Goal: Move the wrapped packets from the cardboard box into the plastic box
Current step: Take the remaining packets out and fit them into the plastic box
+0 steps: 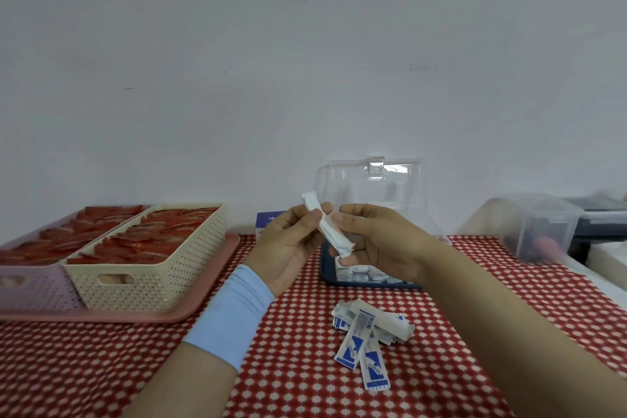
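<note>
Fingers (314,215) of left hand (288,244) and right hand (376,241) pinch one bundle of wrapped packets (327,229), tilted, in air above plastic box (327,268). Red checked tablecloth (101,366) under all. Pink tray (210,282) at left carries cream basket (152,282) (red sachets (163,231) inside). Plastic box open, clear lid (369,180) upright, more packets inside. Cardboard box (268,219) behind left hand. Few loose packets (366,332) on cloth, nearer.

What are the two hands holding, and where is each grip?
A slim white stack of wrapped packets: the left hand pinches its upper part, the right hand holds its lower part.
</note>
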The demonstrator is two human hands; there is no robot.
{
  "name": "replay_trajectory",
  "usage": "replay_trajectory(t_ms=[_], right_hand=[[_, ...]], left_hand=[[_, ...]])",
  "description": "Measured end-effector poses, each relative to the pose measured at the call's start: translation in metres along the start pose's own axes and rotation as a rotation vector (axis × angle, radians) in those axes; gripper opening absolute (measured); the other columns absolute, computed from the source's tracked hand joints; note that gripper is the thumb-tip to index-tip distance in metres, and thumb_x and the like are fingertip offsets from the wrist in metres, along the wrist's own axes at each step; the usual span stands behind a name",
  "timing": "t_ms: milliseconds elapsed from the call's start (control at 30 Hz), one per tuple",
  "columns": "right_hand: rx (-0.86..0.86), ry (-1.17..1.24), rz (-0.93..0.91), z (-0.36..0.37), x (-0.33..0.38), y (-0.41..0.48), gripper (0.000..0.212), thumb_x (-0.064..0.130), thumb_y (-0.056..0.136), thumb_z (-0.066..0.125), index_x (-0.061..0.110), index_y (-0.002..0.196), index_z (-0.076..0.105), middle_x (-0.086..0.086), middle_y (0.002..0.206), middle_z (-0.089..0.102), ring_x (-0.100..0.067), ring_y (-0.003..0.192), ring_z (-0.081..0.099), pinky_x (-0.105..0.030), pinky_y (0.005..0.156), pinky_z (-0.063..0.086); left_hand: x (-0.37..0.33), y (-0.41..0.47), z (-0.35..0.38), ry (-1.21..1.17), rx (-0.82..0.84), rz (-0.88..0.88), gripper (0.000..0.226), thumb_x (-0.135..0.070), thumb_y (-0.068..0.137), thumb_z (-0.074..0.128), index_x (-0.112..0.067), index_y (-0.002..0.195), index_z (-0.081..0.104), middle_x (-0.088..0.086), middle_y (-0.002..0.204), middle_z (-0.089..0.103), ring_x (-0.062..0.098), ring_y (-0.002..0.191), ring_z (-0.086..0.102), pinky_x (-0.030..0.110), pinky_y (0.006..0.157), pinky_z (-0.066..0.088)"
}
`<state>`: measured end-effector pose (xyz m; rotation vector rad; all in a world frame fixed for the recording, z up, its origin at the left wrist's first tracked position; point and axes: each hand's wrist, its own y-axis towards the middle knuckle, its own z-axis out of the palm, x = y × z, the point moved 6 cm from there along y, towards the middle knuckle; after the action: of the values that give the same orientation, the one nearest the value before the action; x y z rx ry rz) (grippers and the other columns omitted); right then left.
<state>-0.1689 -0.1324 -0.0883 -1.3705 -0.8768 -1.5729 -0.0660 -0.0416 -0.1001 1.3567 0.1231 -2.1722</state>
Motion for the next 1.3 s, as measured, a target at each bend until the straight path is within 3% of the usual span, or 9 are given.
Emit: replay_trajectory(t_ms=[133,233,367,467,567,700,867,1100,1300], right_hand=[[-0.009,0.078,0.024,0.000,-0.003,0.000,0.029,0.001,0.088,0.070,0.010,0.112,0.055,-0.016,0.102,0.070,-0.023,0.079,0.071,-0.026,0.058,0.059],[0.007,0.077,0.003,0.001,-0.001,0.000,0.014,0.006,0.089,0.070,0.006,0.098,0.059,-0.013,0.096,0.073,-0.022,0.077,0.072,-0.026,0.058,0.059],[-0.181,-0.458,-0.233,-0.009,0.015,-0.002,0.033,0.033,0.087,0.075,0.008,0.101,0.058,-0.006,0.102,0.073,-0.023,0.087,0.074,-0.042,0.076,0.062],[-0.098,-0.855,-0.508,0.004,0.032,-0.012,0.037,0.042,0.070,0.087,0.033,0.093,0.060,0.019,0.136,0.051,0.000,0.123,0.050,-0.021,0.102,0.041],[0.048,-1.103,-0.584,0.016,0.027,-0.015,0.050,0.041,0.059,0.094,0.038,0.093,0.057,0.024,0.156,0.025,0.004,0.136,0.031,-0.009,0.101,0.031],[0.050,-1.125,-0.625,0.019,0.024,-0.014,0.047,0.039,0.060,0.094,0.033,0.084,0.054,0.022,0.159,0.023,0.001,0.136,0.039,-0.020,0.097,0.051],[0.059,-1.126,-0.663,0.021,0.023,-0.012,0.041,0.038,0.061,0.093,0.025,0.082,0.060,0.020,0.139,0.045,-0.001,0.116,0.056,-0.026,0.090,0.056],[0.064,-1.157,-0.580,0.020,0.021,-0.012,0.044,0.046,0.060,0.091,0.023,0.085,0.063,0.025,0.141,0.043,-0.004,0.106,0.061,-0.024,0.091,0.054],[0.026,-0.588,-0.398,0.002,0.022,-0.005,0.014,0.021,0.094,0.063,0.020,0.108,0.059,0.000,0.102,0.069,-0.017,0.097,0.067,-0.043,0.097,0.053]], left_hand=[[-0.001,0.000,0.001,-0.033,0.010,0.037,0.016,-0.015,0.081,0.062,-0.007,0.094,0.064,0.007,0.107,0.074,0.017,0.096,0.072,0.030,0.081,0.060],[0.001,0.000,0.003,0.000,0.019,0.025,0.018,-0.016,0.082,0.062,-0.005,0.097,0.062,0.008,0.111,0.074,0.019,0.100,0.071,0.030,0.083,0.059],[0.001,0.000,-0.004,0.011,-0.033,-0.012,0.027,-0.018,0.086,0.063,-0.003,0.108,0.060,0.011,0.117,0.072,0.019,0.092,0.073,0.031,0.075,0.060],[0.005,-0.003,-0.002,-0.003,-0.018,-0.095,0.032,-0.017,0.093,0.061,0.000,0.119,0.059,0.017,0.116,0.070,0.023,0.098,0.073,0.032,0.069,0.060],[0.009,-0.005,0.004,-0.013,0.050,-0.139,0.030,-0.021,0.089,0.061,-0.004,0.113,0.061,0.016,0.109,0.071,0.027,0.105,0.071,0.037,0.076,0.060],[0.011,-0.009,0.010,-0.014,0.099,-0.170,0.027,-0.023,0.087,0.060,-0.004,0.106,0.063,0.014,0.096,0.071,0.025,0.090,0.073,0.033,0.067,0.059],[0.013,-0.010,0.012,-0.046,0.108,-0.159,0.027,-0.022,0.086,0.058,-0.007,0.104,0.071,0.014,0.096,0.074,0.024,0.091,0.074,0.035,0.070,0.061],[0.012,-0.009,0.009,-0.025,0.088,-0.119,0.024,-0.023,0.085,0.059,-0.015,0.089,0.081,0.013,0.095,0.075,0.021,0.090,0.073,0.036,0.079,0.059],[0.017,-0.011,0.005,0.012,0.129,-0.233,0.037,-0.023,0.090,0.065,-0.002,0.120,0.061,0.014,0.096,0.071,0.021,0.084,0.071,0.032,0.070,0.059]])
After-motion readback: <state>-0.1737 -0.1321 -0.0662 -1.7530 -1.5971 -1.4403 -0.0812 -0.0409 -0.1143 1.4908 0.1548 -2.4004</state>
